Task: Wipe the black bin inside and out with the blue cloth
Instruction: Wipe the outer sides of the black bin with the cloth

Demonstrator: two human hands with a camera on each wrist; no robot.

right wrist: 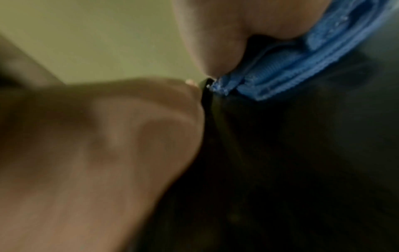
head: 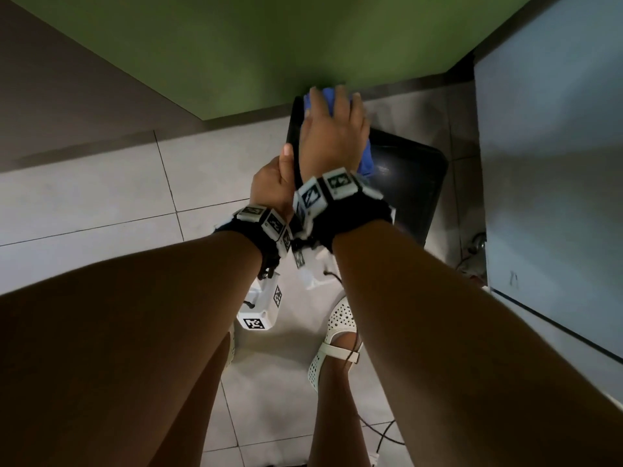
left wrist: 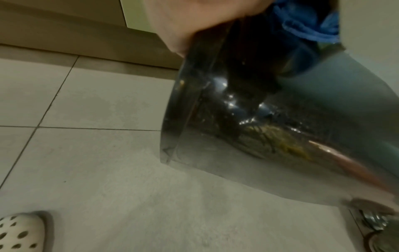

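The glossy black bin [head: 414,183] sits tilted on the tiled floor in front of me. My left hand [head: 276,178] grips its near left rim, thumb up along the edge. My right hand [head: 333,126] lies flat, fingers stretched out, and presses the blue cloth [head: 365,160] against the bin's upper side near the far rim. The left wrist view shows the bin's shiny wall [left wrist: 237,127] with the cloth [left wrist: 302,25] above it. In the blurred right wrist view, the folded cloth [right wrist: 302,68] lies on the dark bin [right wrist: 280,153] under my fingers [right wrist: 215,34].
A green cabinet front [head: 236,45] stands just behind the bin. A pale grey-blue unit [head: 553,163] stands to the right. My white perforated shoes [head: 333,338] are on the floor tiles [head: 101,203], with a cable [head: 381,436] and a metal floor fitting [left wrist: 371,220] nearby.
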